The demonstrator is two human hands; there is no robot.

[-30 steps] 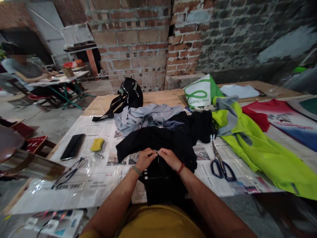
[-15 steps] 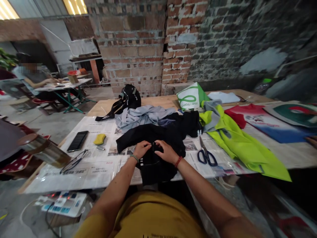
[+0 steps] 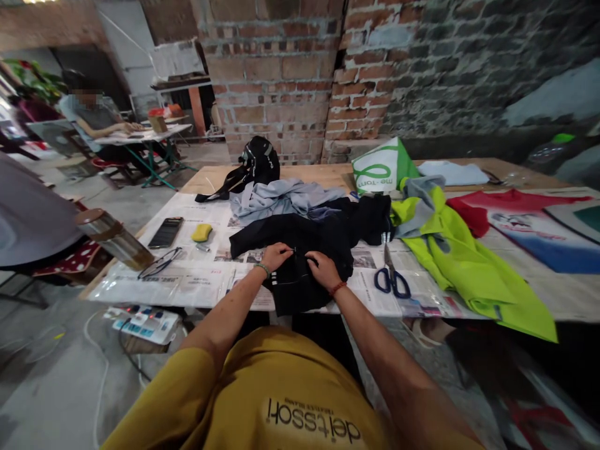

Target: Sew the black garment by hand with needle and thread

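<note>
A black garment [image 3: 293, 290] with short white stripes lies crumpled on the newspaper-covered table in front of me. My left hand [image 3: 275, 257] pinches its cloth between thumb and fingertips, near a thin pale line in the fabric. Just to the right, my right hand [image 3: 324, 271] is closed on the same garment, its fingertips a small gap from the left ones. Whatever lies between the fingertips besides cloth is too small to make out. Blue-handled scissors [image 3: 392, 281] rest right of the garment, apart from both hands.
Left on the table are a phone [image 3: 165, 232], a yellow sponge [image 3: 201, 232], glasses [image 3: 162, 262] and a tilted flask [image 3: 115, 239]. Grey cloth [image 3: 281, 199] and a black bag [image 3: 262, 159] lie behind, a neon-yellow garment [image 3: 462, 269] right. A power strip [image 3: 145, 324] sits below the table edge.
The camera view has shifted, so the table appears higher. My right hand's fingers have drawn together on the black garment, and the fingertips of both hands are slightly farther apart.
</note>
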